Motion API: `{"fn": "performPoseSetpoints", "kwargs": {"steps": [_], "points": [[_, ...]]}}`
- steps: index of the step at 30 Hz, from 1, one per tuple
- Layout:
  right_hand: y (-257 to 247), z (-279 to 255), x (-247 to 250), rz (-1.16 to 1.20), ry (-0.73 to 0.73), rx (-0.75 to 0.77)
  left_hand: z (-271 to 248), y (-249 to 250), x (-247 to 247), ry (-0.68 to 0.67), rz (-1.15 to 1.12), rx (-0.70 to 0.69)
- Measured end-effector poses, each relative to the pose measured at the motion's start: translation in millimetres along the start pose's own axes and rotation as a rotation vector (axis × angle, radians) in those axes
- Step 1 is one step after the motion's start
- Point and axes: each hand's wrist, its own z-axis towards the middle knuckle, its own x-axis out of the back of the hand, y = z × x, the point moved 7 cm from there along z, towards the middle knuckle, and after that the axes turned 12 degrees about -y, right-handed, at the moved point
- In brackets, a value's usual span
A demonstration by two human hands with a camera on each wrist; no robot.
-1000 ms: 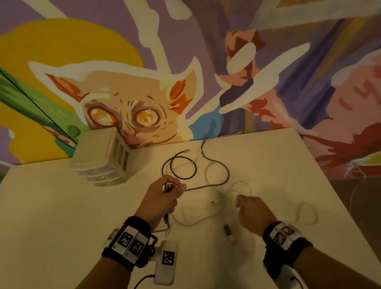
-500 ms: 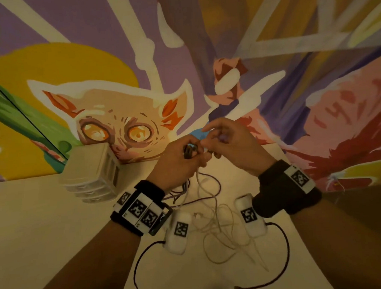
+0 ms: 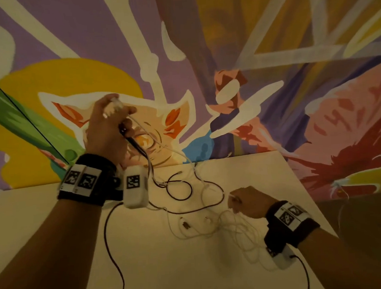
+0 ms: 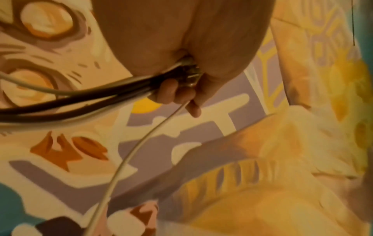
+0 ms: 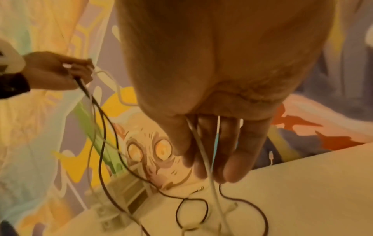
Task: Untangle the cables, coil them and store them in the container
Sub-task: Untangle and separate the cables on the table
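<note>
My left hand (image 3: 109,127) is raised in front of the wall and grips the plug ends of a black cable (image 3: 133,143) and a white cable (image 3: 176,153). In the left wrist view its fingers (image 4: 173,91) curl round the black cable (image 4: 60,102) and the white cable (image 4: 125,159). Both hang down to a loose tangle of white cables (image 3: 212,230) on the table (image 3: 193,273). My right hand (image 3: 242,201) is low at the tangle's right side, fingers (image 5: 230,151) curled round a white cable (image 5: 203,159). The container (image 5: 129,190) stands at the table's back left, hidden in the head view.
A painted mural wall rises straight behind the table's far edge. The table's right edge (image 3: 310,192) drops off just beyond my right wrist. Black sensor leads (image 3: 108,245) run from both wrist units across the near table.
Both hands were together at the cable ends half a second ago. My left hand has since gone up and left with the ends, and my right has dropped to the white cable on the table.
</note>
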Motion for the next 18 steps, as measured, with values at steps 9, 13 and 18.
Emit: {"fn": "performPoseSetpoints", "kwargs": {"steps": [9, 13, 18], "points": [[-11, -28, 92, -0.266, 0.029, -0.105, 13, 25, 108, 0.366, -0.146, -0.213], [-24, -43, 124, -0.147, 0.299, -0.035, 19, 30, 141, 0.387, -0.169, -0.141], [-92, -55, 119, 0.222, 0.246, 0.376, -8, -2, 0, -0.195, 0.434, 0.071]]}}
